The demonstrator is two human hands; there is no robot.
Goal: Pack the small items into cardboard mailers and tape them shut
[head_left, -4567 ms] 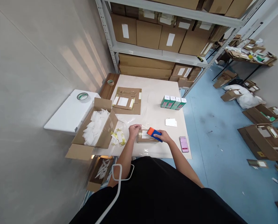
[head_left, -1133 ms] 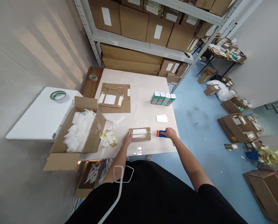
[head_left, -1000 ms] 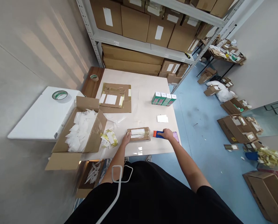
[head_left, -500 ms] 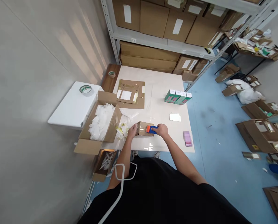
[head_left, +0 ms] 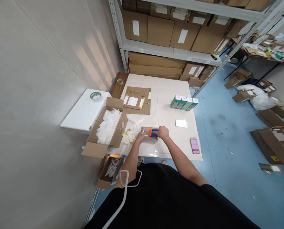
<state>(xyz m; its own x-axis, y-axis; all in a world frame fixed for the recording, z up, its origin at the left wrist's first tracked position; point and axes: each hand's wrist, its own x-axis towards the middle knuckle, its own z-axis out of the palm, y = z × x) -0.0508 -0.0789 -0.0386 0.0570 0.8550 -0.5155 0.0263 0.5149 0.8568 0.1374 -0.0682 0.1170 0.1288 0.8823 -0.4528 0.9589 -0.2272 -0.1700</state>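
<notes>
A small brown cardboard parcel (head_left: 147, 139) wrapped in clear tape lies near the front edge of the pale table (head_left: 170, 117). My left hand (head_left: 141, 136) is closed on the parcel's left end. My right hand (head_left: 163, 132) grips a blue and orange scraper (head_left: 153, 133) and presses it on the parcel's top. Yellow and white label scraps (head_left: 129, 137) lie just left of the parcel.
An open carton of white bags (head_left: 108, 127) hangs off the table's left side. Flattened cardboard (head_left: 137, 100), green boxes (head_left: 183, 103), a white card (head_left: 181, 123) and a phone (head_left: 194, 145) are on the table. Tape rolls (head_left: 95, 95) sit left. Shelves of cartons (head_left: 161, 30) stand behind.
My right hand brought the scraper from the table right of the parcel onto the parcel's top. My left hand stayed at the parcel's left end. The camera swung to the left.
</notes>
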